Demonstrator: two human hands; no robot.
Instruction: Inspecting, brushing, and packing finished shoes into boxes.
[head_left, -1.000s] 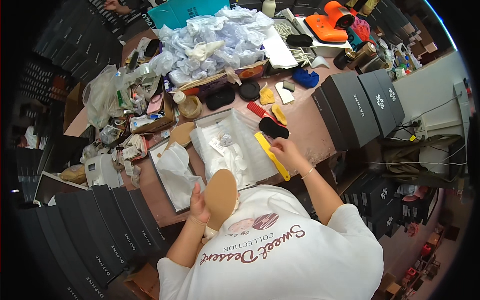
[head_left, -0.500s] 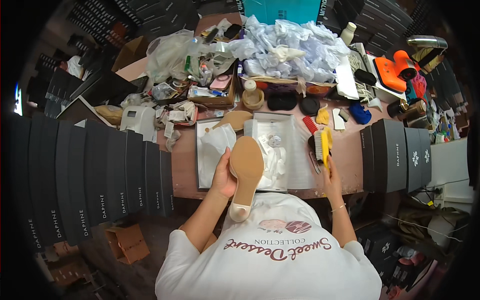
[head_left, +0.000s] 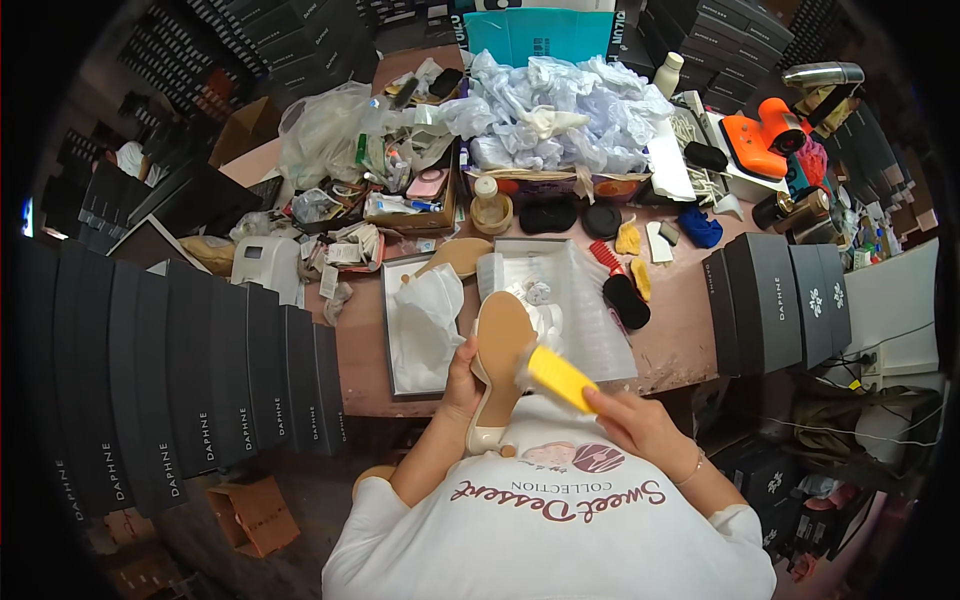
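My left hand [head_left: 463, 380] is closed around the side of a heeled shoe [head_left: 506, 340], held with its tan sole facing up and its pale heel toward me. In my right hand [head_left: 640, 425] is a yellow-backed brush [head_left: 560, 376], gripped by its near end. Its bristles, blurred by motion, are at the right edge of the sole; whether they touch it I cannot tell. Beyond the shoe lies an open shoebox [head_left: 392, 345] holding white tissue paper [head_left: 428, 315] and a second shoe [head_left: 452, 258], sole up.
Grey shoeboxes stand in rows at left [head_left: 225, 370] and right [head_left: 752, 305]. A red brush [head_left: 606, 257], a black oval pad [head_left: 627, 302] and a yellow sponge [head_left: 641, 280] lie right of the open box. Behind are crumpled plastic bags [head_left: 560, 110] and an orange device [head_left: 765, 138].
My right hand has lifted the yellow brush from the table and brought it left to the shoe's sole. A black oval pad now shows where the brush was.
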